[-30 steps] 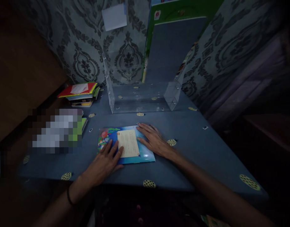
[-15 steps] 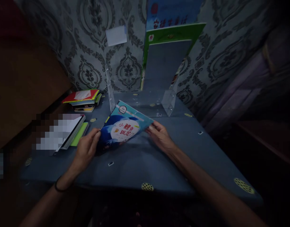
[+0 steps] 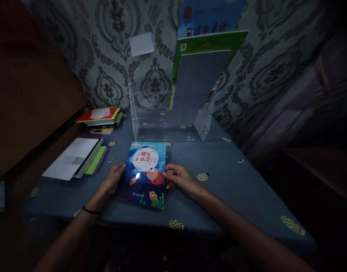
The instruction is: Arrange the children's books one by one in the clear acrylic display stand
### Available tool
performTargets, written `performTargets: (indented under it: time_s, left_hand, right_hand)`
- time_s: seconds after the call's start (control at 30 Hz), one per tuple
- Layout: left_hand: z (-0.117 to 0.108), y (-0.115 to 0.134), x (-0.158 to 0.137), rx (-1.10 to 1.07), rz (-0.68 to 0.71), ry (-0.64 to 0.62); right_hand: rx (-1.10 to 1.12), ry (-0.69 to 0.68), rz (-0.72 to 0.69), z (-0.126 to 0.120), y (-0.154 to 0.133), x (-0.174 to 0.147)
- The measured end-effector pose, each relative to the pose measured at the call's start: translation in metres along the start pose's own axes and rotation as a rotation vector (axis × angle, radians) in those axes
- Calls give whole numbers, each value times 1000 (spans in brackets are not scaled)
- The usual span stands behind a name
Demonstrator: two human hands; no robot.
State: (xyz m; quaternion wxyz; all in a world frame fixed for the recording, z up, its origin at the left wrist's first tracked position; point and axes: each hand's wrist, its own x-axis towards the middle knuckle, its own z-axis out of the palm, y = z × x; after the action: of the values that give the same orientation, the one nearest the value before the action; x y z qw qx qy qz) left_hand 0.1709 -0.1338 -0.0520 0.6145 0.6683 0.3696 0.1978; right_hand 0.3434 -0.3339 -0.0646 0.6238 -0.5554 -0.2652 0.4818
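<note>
A blue picture book (image 3: 145,181) with orange fish and red lettering on its cover faces me, held upright in page direction just above the table near its front. My left hand (image 3: 113,177) grips the book's left edge, its thumb at the cover's side. On the other side, my right hand (image 3: 179,177) pinches the right edge, fingers partly behind it. Beyond the book stands a clear acrylic rack (image 3: 167,132). In its right part a green-framed book (image 3: 210,41) leans upright in front of a blue book (image 3: 210,17).
To the left lie a stack of books with a red cover (image 3: 84,115) and a nearer stack topped by a white one (image 3: 64,164). A grey-blue patterned cloth covers the table (image 3: 224,189). Patterned wallpaper (image 3: 108,90) rises behind; a curtain (image 3: 289,102) hangs at right.
The book has turned from a slant to nearly straight, with its whole cover now showing. Both hands have shifted with it, the right one lower and to the left.
</note>
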Motion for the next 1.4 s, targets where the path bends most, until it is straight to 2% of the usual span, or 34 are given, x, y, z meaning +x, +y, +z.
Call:
performTargets:
  time_s: [0.1, 0.17, 0.23, 0.3, 0.37, 0.43, 0.5, 0.57, 0.67, 0.77, 0.9, 1.1, 1.23, 1.4]
  left_hand:
    - [-11, 3, -1, 556, 173, -29]
    - [-15, 9, -6, 906, 235, -18]
    - [-16, 16, -10, 1178, 252, -6]
    - [-14, 21, -8, 1310, 287, 7]
    - [-10, 22, 0, 1279, 381, 3]
    - [-4, 17, 15, 1147, 516, 7]
    - [3, 8, 33, 994, 626, 13]
    - [8, -4, 47, 880, 673, 5]
    - [12, -20, 58, 793, 683, -9]
    - [12, -28, 59, 772, 704, 16]
    - [13, -30, 57, 816, 703, 38]
    - [13, -27, 60, 884, 676, 31]
    - [12, -25, 57, 971, 689, 14]
    - [16, -10, 51, 1263, 766, -10]
  right_hand:
    - [-41, 26, 24, 1, 8, 6]
    - [-121, 49, 11, -3, 7, 8]
    - [-341, 85, -28, -9, 1, 7]
    - [-675, 170, -123, -13, -8, 6]
    - [-955, 255, -242, -9, -17, 9]
    - [-1080, 257, -346, 4, -22, 18]
    - [-1113, 167, -451, 24, -22, 35]
    - [-1153, 61, -542, 45, -18, 57]
    - [-1244, -54, -549, 66, -7, 89]
    - [-1321, -95, -500, 69, 3, 105]
    - [-1363, -19, -501, 53, 7, 103]
    - [-1369, 99, -469, 2, 4, 85]
    - [-1272, 159, -468, -30, 8, 80]
    - [-1044, 148, -501, -50, 11, 86]
